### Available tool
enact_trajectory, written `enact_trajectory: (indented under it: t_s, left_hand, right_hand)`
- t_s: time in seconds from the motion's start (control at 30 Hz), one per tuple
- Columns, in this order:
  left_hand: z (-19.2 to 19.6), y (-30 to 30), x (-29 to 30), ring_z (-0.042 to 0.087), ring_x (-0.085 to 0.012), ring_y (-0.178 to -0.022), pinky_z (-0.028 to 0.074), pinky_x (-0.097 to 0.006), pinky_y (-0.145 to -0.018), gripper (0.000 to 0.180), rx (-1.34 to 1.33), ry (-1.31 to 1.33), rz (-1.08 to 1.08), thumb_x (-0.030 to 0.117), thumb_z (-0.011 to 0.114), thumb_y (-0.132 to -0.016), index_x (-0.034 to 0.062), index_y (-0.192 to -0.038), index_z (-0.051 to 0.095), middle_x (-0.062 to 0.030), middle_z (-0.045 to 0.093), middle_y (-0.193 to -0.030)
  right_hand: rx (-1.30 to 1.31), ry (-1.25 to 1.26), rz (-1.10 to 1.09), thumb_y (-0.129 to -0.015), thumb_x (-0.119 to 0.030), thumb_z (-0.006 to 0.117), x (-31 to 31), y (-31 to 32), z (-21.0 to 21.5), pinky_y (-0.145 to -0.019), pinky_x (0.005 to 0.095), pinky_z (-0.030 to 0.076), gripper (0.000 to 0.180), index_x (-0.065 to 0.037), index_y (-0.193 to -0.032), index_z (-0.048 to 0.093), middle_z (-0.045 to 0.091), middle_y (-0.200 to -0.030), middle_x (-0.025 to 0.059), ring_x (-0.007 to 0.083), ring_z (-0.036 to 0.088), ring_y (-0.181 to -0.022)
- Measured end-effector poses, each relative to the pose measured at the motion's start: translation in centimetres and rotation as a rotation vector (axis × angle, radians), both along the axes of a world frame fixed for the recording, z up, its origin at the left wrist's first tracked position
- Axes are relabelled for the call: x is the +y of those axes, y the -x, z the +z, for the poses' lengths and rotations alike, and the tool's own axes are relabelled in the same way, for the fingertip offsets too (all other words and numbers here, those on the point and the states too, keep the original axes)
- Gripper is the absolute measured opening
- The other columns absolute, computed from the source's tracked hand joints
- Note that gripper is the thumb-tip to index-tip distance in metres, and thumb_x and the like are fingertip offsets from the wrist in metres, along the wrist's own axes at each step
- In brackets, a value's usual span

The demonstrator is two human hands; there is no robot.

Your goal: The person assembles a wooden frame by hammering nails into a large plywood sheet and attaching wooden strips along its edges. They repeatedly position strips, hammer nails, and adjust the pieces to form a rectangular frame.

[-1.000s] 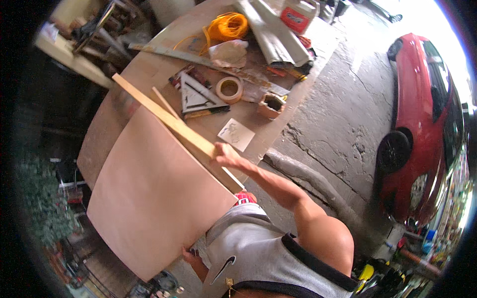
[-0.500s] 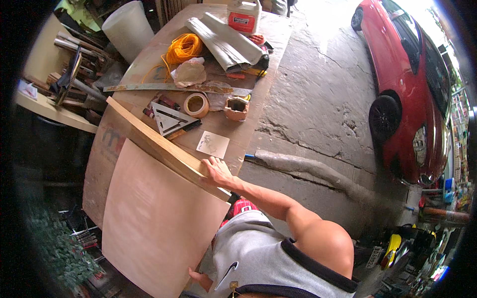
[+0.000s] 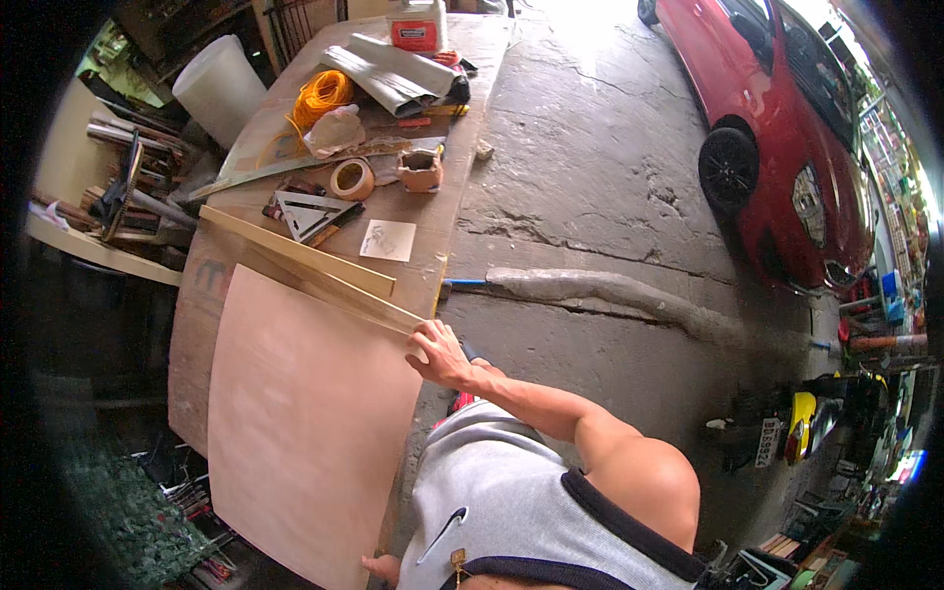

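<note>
My right hand (image 3: 440,354) is closed round the near end of a thin wooden strip (image 3: 339,298), right by the upper right corner of a pale plywood sheet (image 3: 310,413). A second wooden strip (image 3: 305,251) lies just beyond it, its near end free on the table. The two strips nearly meet toward the left and spread apart toward the right. At the bottom, my left hand (image 3: 382,568) grips the sheet's near edge; the thumb shows and the other fingers are hidden.
The worktable (image 3: 423,221) holds a speed square (image 3: 310,214), a tape roll (image 3: 352,179), a small cut-open box (image 3: 421,171), a paper card (image 3: 387,240), orange cord (image 3: 324,96) and a white jug (image 3: 417,25). A red car (image 3: 777,128) stands at the right.
My right hand has shifted slightly right and toward me with one strip's end, and a gap has opened between the two strips. The view has shifted, moving table things left and up.
</note>
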State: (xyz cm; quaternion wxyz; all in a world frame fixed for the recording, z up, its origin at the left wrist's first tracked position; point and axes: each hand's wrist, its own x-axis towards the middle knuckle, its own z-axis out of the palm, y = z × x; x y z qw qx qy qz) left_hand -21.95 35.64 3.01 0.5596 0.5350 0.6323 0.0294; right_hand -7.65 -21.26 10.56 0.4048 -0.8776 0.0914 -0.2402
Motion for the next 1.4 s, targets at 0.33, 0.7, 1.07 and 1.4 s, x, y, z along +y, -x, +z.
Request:
enact_trajectory:
  t_s: [0.33,0.7,1.07,1.4]
  left_hand:
    - [-0.2,2.4,10.2,0.045,-0.0242,-0.118,0.040,-0.046,-0.098,0.051,-0.395,0.211,0.192,0.037,0.055,-0.086,0.0047,-0.125,0.050,-0.0087,0.054,-0.120]
    - [19.9,-2.7,14.3,0.050,-0.0217,-0.111,0.047,-0.031,-0.096,0.038,-0.891,-0.080,-0.115,0.018,0.060,-0.091,-0.0051,-0.120,0.052,-0.0129,0.053,-0.122]
    - [25.8,-12.4,15.4,0.063,-0.0257,-0.097,0.059,-0.032,-0.085,0.028,-1.020,0.148,-0.086,-0.001,0.065,-0.084,-0.0083,-0.108,0.052,-0.0150,0.060,-0.106]
    - [19.4,-10.9,17.2,0.060,-0.0233,-0.099,0.057,-0.032,-0.086,0.025,-0.857,0.230,0.024,0.007,0.066,-0.086,-0.0047,-0.107,0.057,-0.0124,0.061,-0.105]
  right_hand:
    - [0.147,-0.280,-0.143,-0.070,-0.013,0.075,3.4,3.3,-3.2,-0.094,0.0444,0.045,0.050,-0.006,-0.114,0.052,0.046,-0.120,0.0205,0.0396,0.048,-0.113]
    - [-0.392,-0.193,-0.035,-0.068,-0.010,0.079,2.1,-4.2,11.3,-0.078,0.0324,0.052,0.039,-0.008,-0.103,0.063,0.050,-0.110,0.0129,0.0258,0.053,-0.103]
    - [-0.298,-0.671,0.350,-0.086,-0.009,0.063,-0.4,-13.0,16.1,-0.071,0.0293,0.052,0.033,0.007,-0.114,0.056,0.062,-0.107,0.0132,0.0208,0.063,-0.088]
    - [-0.118,-0.917,0.324,-0.081,-0.004,0.068,-0.7,-12.1,10.3,-0.067,0.0286,0.052,0.034,0.006,-0.111,0.058,0.066,-0.090,0.0116,0.0182,0.064,-0.076]
